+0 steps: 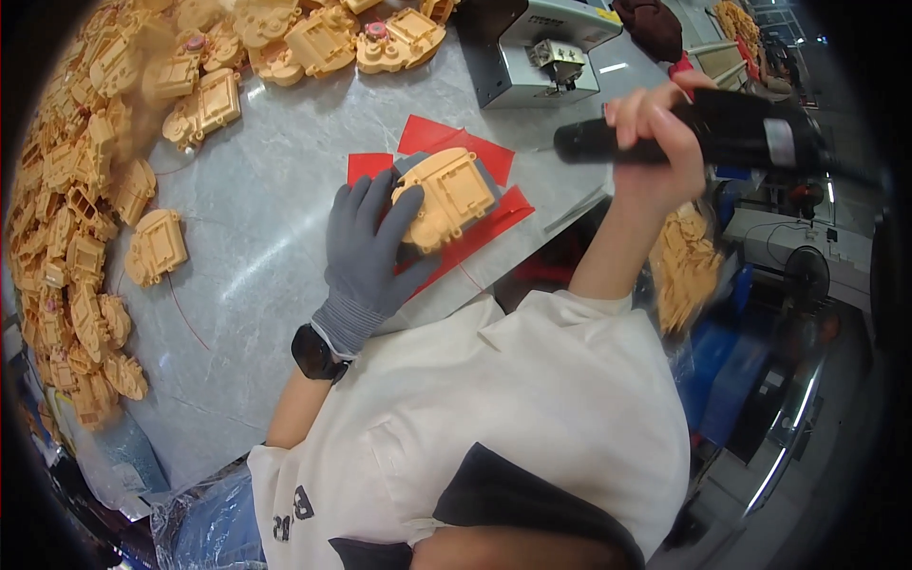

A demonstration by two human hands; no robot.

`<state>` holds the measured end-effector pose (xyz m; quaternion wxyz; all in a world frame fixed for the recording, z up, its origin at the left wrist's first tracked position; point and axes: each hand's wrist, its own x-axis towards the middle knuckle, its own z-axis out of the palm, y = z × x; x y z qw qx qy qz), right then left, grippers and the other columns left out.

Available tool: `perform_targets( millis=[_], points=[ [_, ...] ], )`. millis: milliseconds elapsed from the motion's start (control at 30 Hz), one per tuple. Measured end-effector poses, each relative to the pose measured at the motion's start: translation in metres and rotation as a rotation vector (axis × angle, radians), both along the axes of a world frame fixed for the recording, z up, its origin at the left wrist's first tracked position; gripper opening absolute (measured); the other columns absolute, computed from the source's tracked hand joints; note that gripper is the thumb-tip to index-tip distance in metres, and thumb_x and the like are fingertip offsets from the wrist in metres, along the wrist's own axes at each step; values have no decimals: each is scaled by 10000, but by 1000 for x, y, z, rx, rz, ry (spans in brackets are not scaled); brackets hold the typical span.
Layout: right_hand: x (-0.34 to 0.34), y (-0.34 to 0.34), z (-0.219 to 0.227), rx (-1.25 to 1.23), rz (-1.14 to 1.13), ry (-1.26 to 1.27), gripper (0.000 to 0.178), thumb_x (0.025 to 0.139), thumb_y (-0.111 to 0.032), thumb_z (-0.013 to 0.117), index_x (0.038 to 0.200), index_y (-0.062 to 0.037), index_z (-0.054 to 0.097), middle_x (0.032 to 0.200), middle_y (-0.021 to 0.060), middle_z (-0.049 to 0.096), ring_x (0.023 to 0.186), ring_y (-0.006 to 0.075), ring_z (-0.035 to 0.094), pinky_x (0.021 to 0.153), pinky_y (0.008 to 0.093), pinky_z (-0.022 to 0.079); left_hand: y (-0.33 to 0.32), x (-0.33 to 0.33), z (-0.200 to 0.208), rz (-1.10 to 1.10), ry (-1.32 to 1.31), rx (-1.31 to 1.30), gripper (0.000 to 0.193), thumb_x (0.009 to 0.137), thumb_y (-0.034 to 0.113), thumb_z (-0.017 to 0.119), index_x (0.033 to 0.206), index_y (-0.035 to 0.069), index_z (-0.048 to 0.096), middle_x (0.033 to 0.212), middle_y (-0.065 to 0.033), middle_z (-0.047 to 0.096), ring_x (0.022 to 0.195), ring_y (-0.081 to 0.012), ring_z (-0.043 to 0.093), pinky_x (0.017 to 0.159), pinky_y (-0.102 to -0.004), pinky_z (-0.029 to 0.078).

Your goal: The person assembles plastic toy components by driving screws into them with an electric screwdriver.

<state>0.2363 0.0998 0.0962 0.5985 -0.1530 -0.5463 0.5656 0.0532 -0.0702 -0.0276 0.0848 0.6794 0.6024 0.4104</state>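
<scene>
My left hand (366, 247), in a grey knitted glove, grips the near-left side of a tan plastic housing (446, 195), its fingertips overlapping the part. Beneath the housing shows the edge of a dark grey block (491, 178), with red sheets (456, 141) on the tabletop around it. Up and to the right, my bare right hand (655, 128) is closed around a black electric screwdriver (722, 128). Its thin bit points left toward the housing, with a gap between them. A thin red wire trails below the housing near the table edge.
Many tan housings (85, 218) lie heaped along the left and far side of the grey table (275, 218). One loose housing (157, 249) has a red wire. A grey metal machine (541, 62) stands at the far edge. A bag of tan parts (686, 266) is at right.
</scene>
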Motion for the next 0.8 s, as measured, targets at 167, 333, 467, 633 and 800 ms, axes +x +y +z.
perform_targets(
  millis=[167,333,467,633,800],
  points=[
    [-8,-44,-2,205,421,-139,510,740,-22,497,1229,-19,352,670,63,488,526,163,500,604,346,436,-1,1,-6,17,-19,-30,699,617,284,767,1238,113,495,1266,-167,461,1113,-372,447,980,-514,331],
    [-14,-53,-7,166,373,-220,484,736,1,506,1196,-26,357,675,74,504,540,169,519,615,349,445,-5,0,-9,16,21,-72,717,637,279,756,1280,142,470,1312,-134,438,1154,-365,414,1019,-516,297],
    [-15,-53,-16,174,363,-228,446,743,2,502,1165,-30,363,672,75,497,544,168,515,615,349,444,-7,-1,-10,9,3,-69,724,639,281,756,1289,149,466,1313,-133,436,1157,-366,413,1029,-518,288],
    [-16,-54,-18,123,346,-209,406,746,-2,506,1126,-38,368,670,75,492,548,167,510,614,351,444,-8,1,-9,17,9,-97,716,641,279,758,1287,166,468,1303,-127,445,1161,-368,415,1035,-522,285],
    [-20,-52,-20,130,314,-269,344,761,-6,514,1072,-47,372,680,76,495,547,166,510,610,345,444,-8,0,-11,19,3,-93,713,642,275,758,1285,171,468,1300,-125,450,1163,-367,416,1036,-520,286]
  ],
)
